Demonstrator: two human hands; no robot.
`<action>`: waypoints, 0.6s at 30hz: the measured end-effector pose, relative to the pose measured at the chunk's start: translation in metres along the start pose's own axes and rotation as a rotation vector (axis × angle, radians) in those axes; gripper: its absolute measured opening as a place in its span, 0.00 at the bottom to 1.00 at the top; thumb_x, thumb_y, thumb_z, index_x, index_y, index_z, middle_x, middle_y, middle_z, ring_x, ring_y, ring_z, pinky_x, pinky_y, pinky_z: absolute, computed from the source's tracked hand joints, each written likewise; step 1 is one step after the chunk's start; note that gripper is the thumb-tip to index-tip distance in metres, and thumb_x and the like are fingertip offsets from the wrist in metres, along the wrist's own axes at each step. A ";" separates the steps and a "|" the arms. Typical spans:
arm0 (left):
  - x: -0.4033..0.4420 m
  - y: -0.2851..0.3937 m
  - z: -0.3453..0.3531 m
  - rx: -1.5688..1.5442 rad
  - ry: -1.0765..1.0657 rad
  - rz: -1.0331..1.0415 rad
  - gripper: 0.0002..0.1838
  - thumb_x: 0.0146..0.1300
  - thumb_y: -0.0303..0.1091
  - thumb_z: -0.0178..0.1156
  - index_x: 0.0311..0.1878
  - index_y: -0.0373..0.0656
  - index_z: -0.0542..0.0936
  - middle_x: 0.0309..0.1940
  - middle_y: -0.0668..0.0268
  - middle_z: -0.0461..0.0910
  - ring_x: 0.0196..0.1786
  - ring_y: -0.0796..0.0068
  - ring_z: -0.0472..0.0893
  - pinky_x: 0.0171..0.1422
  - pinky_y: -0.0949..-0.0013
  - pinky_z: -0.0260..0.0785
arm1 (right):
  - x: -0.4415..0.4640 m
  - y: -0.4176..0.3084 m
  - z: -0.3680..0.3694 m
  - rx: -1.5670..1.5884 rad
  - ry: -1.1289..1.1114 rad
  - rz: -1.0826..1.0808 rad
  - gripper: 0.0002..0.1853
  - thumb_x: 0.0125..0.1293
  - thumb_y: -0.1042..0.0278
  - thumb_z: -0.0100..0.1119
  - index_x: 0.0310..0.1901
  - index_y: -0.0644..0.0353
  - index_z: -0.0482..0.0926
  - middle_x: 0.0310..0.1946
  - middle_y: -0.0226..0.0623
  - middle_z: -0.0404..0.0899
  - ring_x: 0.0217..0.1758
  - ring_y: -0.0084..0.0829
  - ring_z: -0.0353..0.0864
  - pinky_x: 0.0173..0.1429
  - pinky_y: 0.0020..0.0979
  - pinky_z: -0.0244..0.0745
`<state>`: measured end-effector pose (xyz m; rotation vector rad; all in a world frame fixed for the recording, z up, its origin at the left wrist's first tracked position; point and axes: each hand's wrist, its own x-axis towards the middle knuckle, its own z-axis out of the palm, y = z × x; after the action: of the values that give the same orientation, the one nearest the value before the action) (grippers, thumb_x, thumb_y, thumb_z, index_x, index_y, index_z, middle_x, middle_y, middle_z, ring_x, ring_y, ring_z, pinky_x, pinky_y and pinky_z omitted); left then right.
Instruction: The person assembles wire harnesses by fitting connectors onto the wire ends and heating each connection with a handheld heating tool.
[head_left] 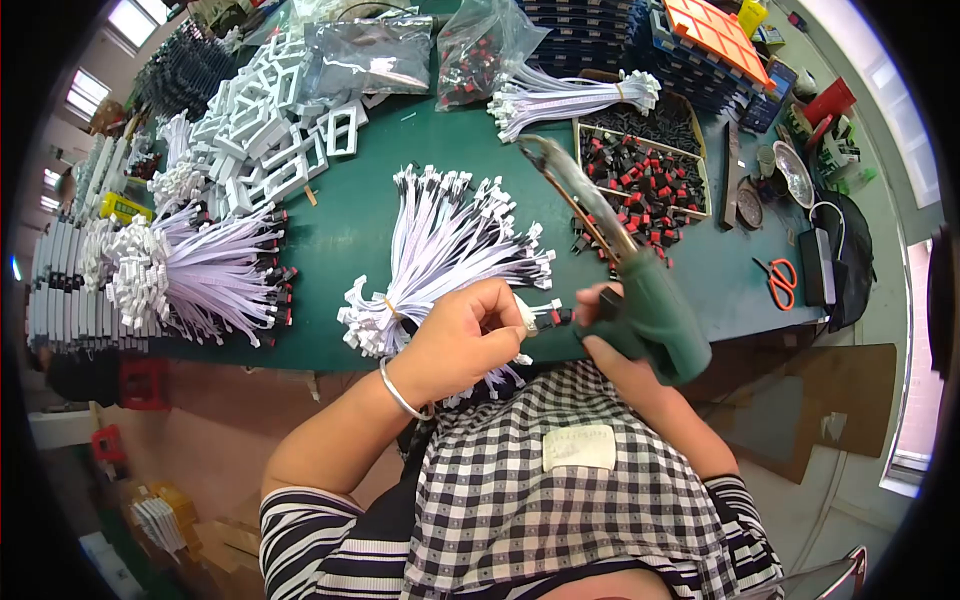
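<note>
My left hand is closed, thumb and forefinger pinching a white cable connector. Just beyond the fingertips, a small black and red switch sits at the connector's end, close to my right fingers. A green pistol-grip soldering gun is held in my right hand; its handle is slightly blurred and hides part of the hand. The long coppery and silver tip points up and left over the table. Under and beyond my left hand lies a fanned bundle of white ribbon cables, tied with a band.
Loose black and red switches fill a box at the right. Orange-handled scissors lie farther right. More cable bundles and grey plastic frames cover the left side. Plastic bags and stacked trays stand at the back.
</note>
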<state>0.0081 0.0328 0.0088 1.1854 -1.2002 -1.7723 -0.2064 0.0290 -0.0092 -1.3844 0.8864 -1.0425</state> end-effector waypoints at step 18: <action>-0.005 -0.006 -0.002 0.118 -0.108 0.129 0.14 0.58 0.22 0.56 0.48 0.38 0.71 0.39 0.68 0.70 0.39 0.83 0.72 0.41 0.79 0.67 | 0.001 0.011 0.014 0.021 0.088 0.028 0.13 0.53 0.81 0.57 0.42 0.63 0.75 0.35 0.30 0.76 0.37 0.19 0.73 0.42 0.23 0.70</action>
<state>0.0112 0.0388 0.0045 1.0631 -1.4289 -1.7067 -0.1921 0.0319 -0.0196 -1.3133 0.9542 -1.0951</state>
